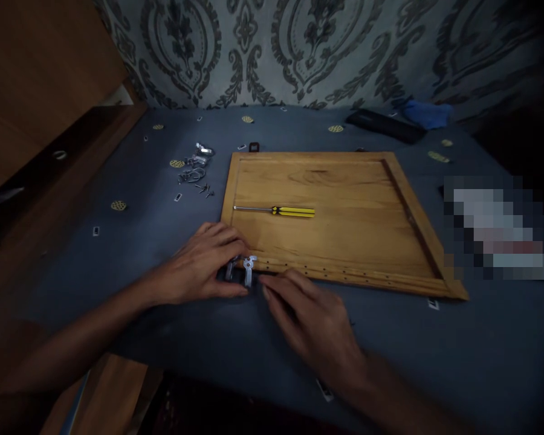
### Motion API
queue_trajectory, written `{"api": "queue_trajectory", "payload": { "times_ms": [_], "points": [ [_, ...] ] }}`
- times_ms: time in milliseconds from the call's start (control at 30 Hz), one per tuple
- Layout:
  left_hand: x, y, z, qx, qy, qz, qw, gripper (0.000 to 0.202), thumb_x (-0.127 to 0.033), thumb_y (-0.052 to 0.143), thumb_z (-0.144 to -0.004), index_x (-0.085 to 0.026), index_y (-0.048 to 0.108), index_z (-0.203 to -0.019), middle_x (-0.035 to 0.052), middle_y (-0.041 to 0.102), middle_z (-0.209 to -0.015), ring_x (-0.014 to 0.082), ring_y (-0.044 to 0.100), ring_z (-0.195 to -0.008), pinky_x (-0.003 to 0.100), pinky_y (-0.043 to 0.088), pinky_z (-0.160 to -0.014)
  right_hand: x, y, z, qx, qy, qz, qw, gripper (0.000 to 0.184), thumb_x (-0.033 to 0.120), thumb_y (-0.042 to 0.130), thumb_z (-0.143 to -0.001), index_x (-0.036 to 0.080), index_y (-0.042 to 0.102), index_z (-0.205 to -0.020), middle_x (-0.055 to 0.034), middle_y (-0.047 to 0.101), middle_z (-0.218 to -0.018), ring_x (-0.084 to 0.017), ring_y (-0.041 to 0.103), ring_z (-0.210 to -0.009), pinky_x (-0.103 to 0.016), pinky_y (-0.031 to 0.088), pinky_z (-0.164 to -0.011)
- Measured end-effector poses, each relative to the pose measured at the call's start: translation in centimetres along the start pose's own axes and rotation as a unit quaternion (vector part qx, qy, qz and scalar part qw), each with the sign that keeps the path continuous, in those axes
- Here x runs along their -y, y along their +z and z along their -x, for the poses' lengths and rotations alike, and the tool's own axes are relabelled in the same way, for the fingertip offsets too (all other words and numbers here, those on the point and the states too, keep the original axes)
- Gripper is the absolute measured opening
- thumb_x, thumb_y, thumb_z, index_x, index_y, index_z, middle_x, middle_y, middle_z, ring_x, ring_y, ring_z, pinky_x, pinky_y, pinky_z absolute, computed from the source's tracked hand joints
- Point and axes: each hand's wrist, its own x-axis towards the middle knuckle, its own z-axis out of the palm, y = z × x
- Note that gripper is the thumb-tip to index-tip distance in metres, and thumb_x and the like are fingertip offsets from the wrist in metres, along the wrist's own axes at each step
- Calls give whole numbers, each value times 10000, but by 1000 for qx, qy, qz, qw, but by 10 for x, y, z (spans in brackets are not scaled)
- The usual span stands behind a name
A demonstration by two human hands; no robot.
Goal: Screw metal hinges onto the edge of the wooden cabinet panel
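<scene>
Potentially, if the left hand (208, 263) slips toward the near edge of the grey surface (199, 338), the silver metal hinge (249, 270) misaligns. Left grip: cannot tell. Right hand (315, 320): grip pressed together, contents hidden.

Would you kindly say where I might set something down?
On the wooden panel: right of the yellow screwdriver to the right rail, and beyond the tool to the far rail. Crowded: the near left corner, with left hand, right hand and metal hinge; also left of the panel, around screws.
</scene>
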Motion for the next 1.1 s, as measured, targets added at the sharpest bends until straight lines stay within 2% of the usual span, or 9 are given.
{"api": "queue_trajectory", "payload": {
  "times_ms": [67,133,333,600,1000,1100],
  "points": [
    [0,1,0,-5,4,-3,1000,398,-472,847,-961,-197,684,-1197,74,722,-1227,278,644,-1138,399,427,-976,0,1,-1,-11,-52,72,996,332,155,471,-1133,115,797,-1084,-91,781,-878,-188,778,-766,-286,643,-655],
    [0,1,-1,-9,8,-7,1000,394,-482,845,-964,-191,686,-1176,73,723,-1215,275,647,-1128,397,425,-968,0,3,-4,-12,-76,113,991,343,136,455,-1131,92,794,-1114,-120,786,-929,-212,768,-841,-307,651,-693],
    [-2,3,-1,-7,6,-18,1000,400,-478,866,-948,-177,685,-1140,77,724,-1201,273,648,-1106,396,420,-946,-3,4,-4,23,-109,120,986,409,132,379,-1152,63,777,-1221,-144,817,-1155,-239,687,-945,-364,641,-842],
    [-4,3,1,-22,15,-13,1000,356,-462,824,-989,-199,667,-1170,73,730,-1212,269,653,-1125,403,423,-966,-5,6,1,38,-111,102,988,398,123,376,-1154,70,757,-1257,-116,817,-1266,-266,643,-1166,-403,562,-973],
    [-5,4,0,-20,12,1,1000,309,-435,788,-1018,-216,670,-1201,75,736,-1237,265,657,-1133,410,428,-972,-2,2,2,61,-95,113,987,377,120,394,-1146,129,763,-1224,-94,826,-1259,-275,674,-1179,-422,567,-927],
    [-6,3,1,-17,8,6,1000,307,-423,788,-1020,-224,668,-1221,69,731,-1243,266,651,-1138,414,423,-987,-1,0,1,65,-92,103,988,363,116,402,-1142,119,754,-1230,-104,817,-1285,-278,666,-1210,-424,567,-955]
  ]
}}
